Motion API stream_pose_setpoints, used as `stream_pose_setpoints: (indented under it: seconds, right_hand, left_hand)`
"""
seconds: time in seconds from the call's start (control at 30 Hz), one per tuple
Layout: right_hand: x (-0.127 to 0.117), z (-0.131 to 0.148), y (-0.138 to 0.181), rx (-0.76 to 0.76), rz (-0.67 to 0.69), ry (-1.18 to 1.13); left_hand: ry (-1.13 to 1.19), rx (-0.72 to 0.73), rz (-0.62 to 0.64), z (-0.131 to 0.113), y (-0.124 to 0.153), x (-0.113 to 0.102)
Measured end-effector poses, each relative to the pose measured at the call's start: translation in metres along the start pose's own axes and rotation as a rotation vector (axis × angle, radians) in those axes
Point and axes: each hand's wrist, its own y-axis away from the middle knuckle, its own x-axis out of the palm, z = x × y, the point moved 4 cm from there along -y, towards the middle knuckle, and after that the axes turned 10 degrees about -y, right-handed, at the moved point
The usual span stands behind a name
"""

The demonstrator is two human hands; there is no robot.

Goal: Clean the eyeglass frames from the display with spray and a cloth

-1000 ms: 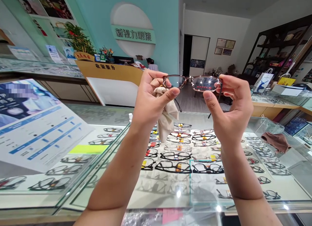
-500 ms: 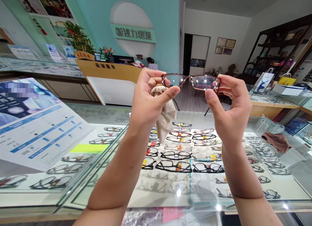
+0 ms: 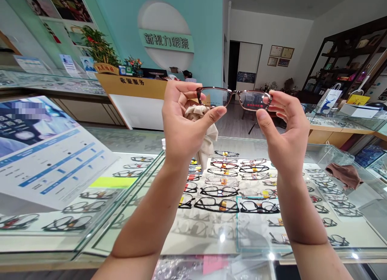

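Note:
I hold a pair of brown-framed glasses (image 3: 234, 98) up at eye level, lenses facing me, above the glass counter (image 3: 145, 151). My left hand (image 3: 184, 125) pinches the left rim between thumb and fingers and also keeps a beige cleaning cloth (image 3: 205, 137) bunched in its palm, the cloth hanging down. My right hand (image 3: 284, 131) pinches the right rim and hinge. The temples fold down behind the lenses.
Under the counter glass lie rows of several display frames (image 3: 229, 191). A blue-and-white printed sheet (image 3: 45, 151) rests at the left. A brown cloth (image 3: 344, 173) lies on the counter at the right. A reception desk (image 3: 133, 94) and dark shelves (image 3: 347, 58) stand behind.
Both hands have lifted the glasses slightly higher and a little to the left. The grip on the frame and cloth is the same.

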Motion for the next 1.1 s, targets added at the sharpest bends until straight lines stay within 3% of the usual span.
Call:
stream_pose_setpoints:
  seconds: [0.5, 0.83, 1.1]
  right_hand:
    - [0.003, -0.022, -0.002, 0.047, 0.09, -0.136]
    - [0.008, -0.027, 0.0, 0.059, 0.116, -0.189]
    - [0.003, -0.001, 0.004, -0.035, -0.017, -0.122]
  left_hand:
    - [-0.237, 0.093, -0.164, -0.025, 0.016, 0.0]
    - [-0.313, 0.194, -0.166, -0.03, 0.016, -0.005]
    - [-0.222, 0.113, -0.041, -0.008, 0.001, -0.01]
